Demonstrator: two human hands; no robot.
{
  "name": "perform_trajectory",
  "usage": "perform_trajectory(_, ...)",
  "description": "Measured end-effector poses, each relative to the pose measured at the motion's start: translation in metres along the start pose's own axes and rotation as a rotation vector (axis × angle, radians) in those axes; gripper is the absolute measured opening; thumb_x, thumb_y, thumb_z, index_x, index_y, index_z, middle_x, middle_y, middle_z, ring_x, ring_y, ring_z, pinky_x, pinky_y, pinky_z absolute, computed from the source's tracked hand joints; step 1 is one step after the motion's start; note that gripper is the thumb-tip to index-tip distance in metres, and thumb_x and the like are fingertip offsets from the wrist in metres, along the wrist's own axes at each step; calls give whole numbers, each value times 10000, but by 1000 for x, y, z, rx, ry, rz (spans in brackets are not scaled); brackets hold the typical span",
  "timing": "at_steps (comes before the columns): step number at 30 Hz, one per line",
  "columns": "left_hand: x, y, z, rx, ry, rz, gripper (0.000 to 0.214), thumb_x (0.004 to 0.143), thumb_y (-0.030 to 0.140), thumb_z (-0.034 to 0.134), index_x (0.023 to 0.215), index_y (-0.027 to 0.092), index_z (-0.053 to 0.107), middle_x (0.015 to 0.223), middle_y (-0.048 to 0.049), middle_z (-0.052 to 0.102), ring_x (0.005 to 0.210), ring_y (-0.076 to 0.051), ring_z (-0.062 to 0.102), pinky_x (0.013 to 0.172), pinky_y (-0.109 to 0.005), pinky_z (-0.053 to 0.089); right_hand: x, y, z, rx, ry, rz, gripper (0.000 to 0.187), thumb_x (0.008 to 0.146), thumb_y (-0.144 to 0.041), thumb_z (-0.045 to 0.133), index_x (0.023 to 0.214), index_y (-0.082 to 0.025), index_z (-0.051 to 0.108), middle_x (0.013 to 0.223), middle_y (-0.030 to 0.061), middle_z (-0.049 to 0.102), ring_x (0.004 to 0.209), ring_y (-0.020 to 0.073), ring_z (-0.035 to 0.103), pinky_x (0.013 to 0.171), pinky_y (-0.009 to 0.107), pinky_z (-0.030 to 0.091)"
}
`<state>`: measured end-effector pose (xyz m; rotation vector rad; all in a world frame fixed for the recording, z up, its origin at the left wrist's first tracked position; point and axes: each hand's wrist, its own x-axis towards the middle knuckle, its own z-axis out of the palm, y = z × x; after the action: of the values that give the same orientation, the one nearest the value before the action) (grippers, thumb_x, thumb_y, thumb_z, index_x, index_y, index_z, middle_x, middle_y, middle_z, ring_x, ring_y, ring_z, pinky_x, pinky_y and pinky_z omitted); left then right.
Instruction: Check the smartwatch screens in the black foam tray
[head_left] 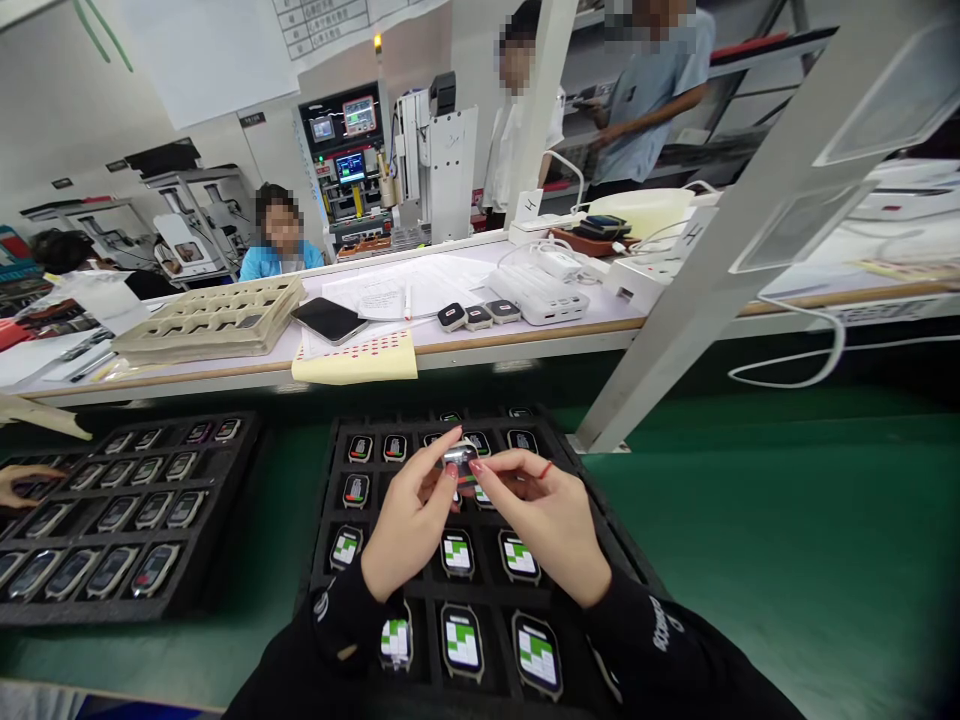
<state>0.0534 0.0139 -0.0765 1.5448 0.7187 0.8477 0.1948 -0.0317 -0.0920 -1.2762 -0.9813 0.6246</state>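
Observation:
Both my hands meet above a black foam tray [327, 500] and hold one smartwatch [460, 455] between their fingertips. My left hand [409, 515] pinches its left side with thumb and fingers. From the right, the thumb and forefinger of my right hand [551, 515] close on its edge. A glare lies over the watch face, and a strip of red and green shows below it. In the tray, several watches sit in square slots. The near ones, such as this lit watch [461, 640], show green and white blocks; farther ones have dark screens with coloured text.
At left, another foam tray [191, 560] holds several watches, with a co-worker's hand [26, 483] over it. A shelf beyond carries a phone [328, 320], small square devices [478, 317], a white box [540, 293] and a beige tray [210, 318]. A slanted metal post [697, 270] stands at right.

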Motion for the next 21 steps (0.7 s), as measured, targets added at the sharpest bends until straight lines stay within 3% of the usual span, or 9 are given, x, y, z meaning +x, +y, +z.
perform_trajectory(21, 0, -1, 1, 0, 12, -12, 403, 956, 361, 516, 1357, 314, 518, 1329, -54, 568, 875, -148, 646, 735, -272, 549, 0, -1, 1, 6, 9, -2, 365, 744, -536, 752, 735, -174, 701, 755, 94, 700, 602, 209, 625, 495, 280, 522)
